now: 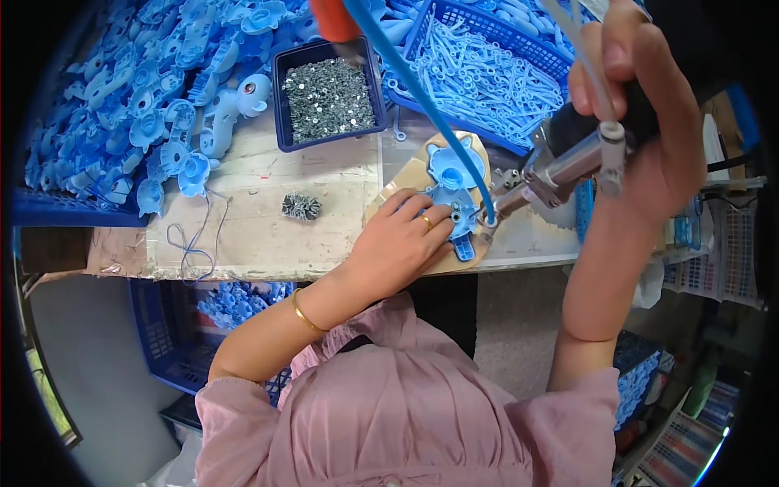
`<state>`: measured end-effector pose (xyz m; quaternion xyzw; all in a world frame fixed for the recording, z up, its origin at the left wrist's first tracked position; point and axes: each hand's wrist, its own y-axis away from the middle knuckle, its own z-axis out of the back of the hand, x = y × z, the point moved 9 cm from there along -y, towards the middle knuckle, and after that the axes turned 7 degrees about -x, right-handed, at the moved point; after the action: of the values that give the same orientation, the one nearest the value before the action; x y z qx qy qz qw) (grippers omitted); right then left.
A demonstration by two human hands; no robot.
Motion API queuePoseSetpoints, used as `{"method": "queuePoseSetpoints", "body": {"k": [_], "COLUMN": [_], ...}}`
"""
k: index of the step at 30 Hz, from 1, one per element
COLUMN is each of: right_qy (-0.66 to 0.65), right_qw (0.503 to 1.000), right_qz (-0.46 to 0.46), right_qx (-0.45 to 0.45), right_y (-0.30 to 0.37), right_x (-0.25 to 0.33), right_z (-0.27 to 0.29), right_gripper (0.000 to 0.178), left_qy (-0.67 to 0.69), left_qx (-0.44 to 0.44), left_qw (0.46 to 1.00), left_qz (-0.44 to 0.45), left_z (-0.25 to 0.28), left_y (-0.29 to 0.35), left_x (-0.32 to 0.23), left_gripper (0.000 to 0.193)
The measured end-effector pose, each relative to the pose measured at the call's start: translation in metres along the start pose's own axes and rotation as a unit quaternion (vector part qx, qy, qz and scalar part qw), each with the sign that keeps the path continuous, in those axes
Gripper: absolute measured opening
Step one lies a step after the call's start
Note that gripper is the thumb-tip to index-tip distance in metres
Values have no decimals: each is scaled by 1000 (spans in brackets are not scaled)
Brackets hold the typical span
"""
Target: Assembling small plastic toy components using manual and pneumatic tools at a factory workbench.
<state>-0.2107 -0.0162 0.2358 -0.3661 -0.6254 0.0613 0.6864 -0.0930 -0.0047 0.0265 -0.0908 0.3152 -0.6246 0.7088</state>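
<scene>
A tan board-like holder (389, 185) lies at the table's front edge with a pale-blue animal-shaped plastic shell (449, 167) in it. My left hand (403, 235) curls over the holder's left side, holding the shell's lower part, its fingertips bent onto the blue plastic. My right hand (649, 97), raised at the upper right, is wrapped round a dark-bodied power screwdriver with a metal barrel (572, 165). The tool slants down to the left, its tip close to the shell beside my left fingers. Whether tip and shell touch, I cannot tell.
A dark tray of small screws (329, 101) stands behind the holder. A screw-covered lump (301, 207) lies left of it. Blue shells (146, 97) heap up at the left; a blue basket (487, 73) holds ring-ended strips. A blue hose (422, 93) crosses above the work.
</scene>
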Motion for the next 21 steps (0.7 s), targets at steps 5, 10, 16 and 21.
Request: {"method": "queuePoseSetpoints", "body": {"k": [5, 10, 16, 21], "right_qy": [-12, -5, 51, 69], "right_qw": [997, 995, 987, 988], "right_qz": [-11, -6, -71, -3], "right_qx": [-74, -97, -135, -135], "right_y": [5, 12, 10, -6], "right_x": [-15, -15, -5, 11], "right_z": [7, 10, 9, 10], "right_gripper": [63, 65, 63, 63], "left_qy": [-16, -26, -18, -2], "left_qx": [-16, -5, -10, -21], "left_qw": [1000, 1000, 1000, 1000], "left_qz": [4, 6, 11, 13], "left_z": [2, 0, 1, 5], "left_y": [2, 2, 0, -2], "left_x": [0, -3, -2, -2], "left_gripper": [25, 21, 19, 19]}}
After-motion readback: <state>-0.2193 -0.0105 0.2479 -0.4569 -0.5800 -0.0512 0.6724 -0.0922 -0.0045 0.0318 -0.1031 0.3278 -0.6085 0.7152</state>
